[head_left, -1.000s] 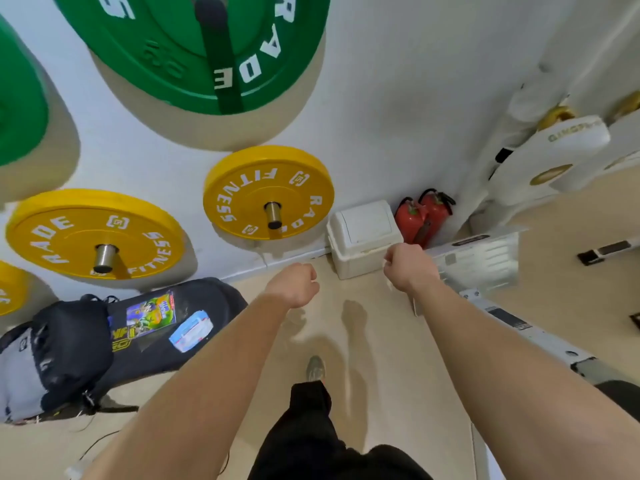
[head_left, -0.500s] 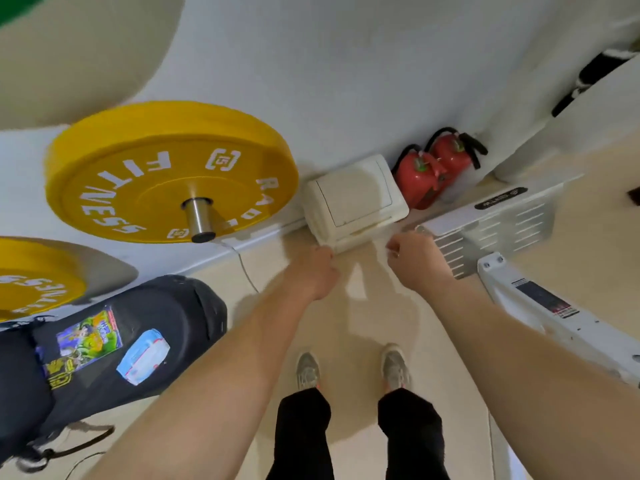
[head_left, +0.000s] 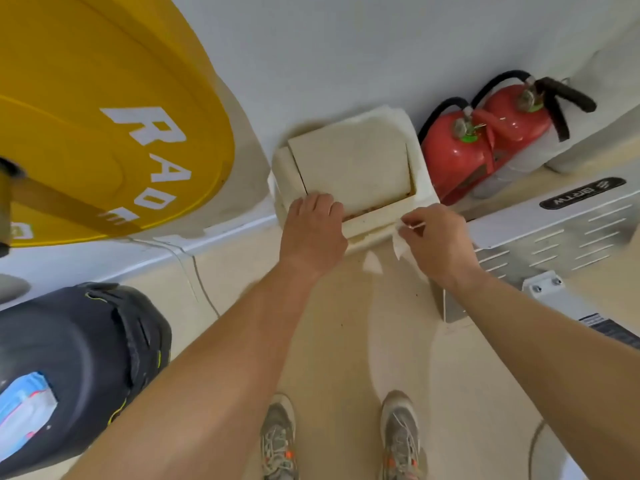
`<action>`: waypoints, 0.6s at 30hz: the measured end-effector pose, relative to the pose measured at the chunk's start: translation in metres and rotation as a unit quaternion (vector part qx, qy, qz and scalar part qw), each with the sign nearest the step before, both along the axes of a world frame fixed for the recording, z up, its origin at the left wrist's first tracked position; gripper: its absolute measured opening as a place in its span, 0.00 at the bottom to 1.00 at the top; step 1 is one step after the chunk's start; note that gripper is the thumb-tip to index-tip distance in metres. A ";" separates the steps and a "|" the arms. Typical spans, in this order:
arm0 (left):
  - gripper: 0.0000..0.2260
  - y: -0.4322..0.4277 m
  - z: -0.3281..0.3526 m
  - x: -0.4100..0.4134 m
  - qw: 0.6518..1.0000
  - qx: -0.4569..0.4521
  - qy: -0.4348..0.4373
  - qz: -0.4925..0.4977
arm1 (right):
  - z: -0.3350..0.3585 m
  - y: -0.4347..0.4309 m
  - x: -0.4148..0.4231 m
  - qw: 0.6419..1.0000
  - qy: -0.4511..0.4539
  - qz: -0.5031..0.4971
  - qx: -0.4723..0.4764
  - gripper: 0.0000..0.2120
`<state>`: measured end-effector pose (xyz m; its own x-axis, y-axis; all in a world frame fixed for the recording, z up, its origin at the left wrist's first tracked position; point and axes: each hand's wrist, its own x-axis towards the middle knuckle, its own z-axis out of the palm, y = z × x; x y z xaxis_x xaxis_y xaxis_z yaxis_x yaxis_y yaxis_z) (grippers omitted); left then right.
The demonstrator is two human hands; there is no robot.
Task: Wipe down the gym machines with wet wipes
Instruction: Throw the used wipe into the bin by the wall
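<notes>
Your right fingers pinch a white wipe at the front right corner of the bin; the wipe hangs below your right hand. Your left fingers lie close together on the front edge of the bin's lid, with your left hand over the rim. Two red fire extinguishers stand just right of the bin. A white metal machine lies to the bin's right, nearer you. A yellow weight plate hangs left of the bin, and a dark bag sits below it.
</notes>
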<state>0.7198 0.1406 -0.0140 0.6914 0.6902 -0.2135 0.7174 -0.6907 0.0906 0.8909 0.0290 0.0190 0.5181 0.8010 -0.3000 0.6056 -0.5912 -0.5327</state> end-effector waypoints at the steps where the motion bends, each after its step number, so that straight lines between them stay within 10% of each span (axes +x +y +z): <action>1: 0.18 0.003 -0.006 -0.001 1.000 0.011 0.002 -0.009 | -0.005 0.008 0.001 1.000 0.000 -0.002 0.015 0.10; 7: 0.26 0.015 -0.016 -0.009 0.999 0.045 -0.020 -0.002 | -0.017 0.069 -0.002 0.994 -0.019 -0.054 0.094 0.02; 18: 0.29 -0.005 0.019 -0.018 0.997 -0.076 0.009 0.019 | -0.008 0.043 -0.020 0.986 -0.129 0.024 -0.104 0.13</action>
<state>0.7020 0.1355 0.0048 0.6598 0.6752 -0.3299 0.7459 -0.6417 0.1786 0.8709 0.0718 0.0114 0.5615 0.7620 -0.3226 0.7355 -0.6382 -0.2275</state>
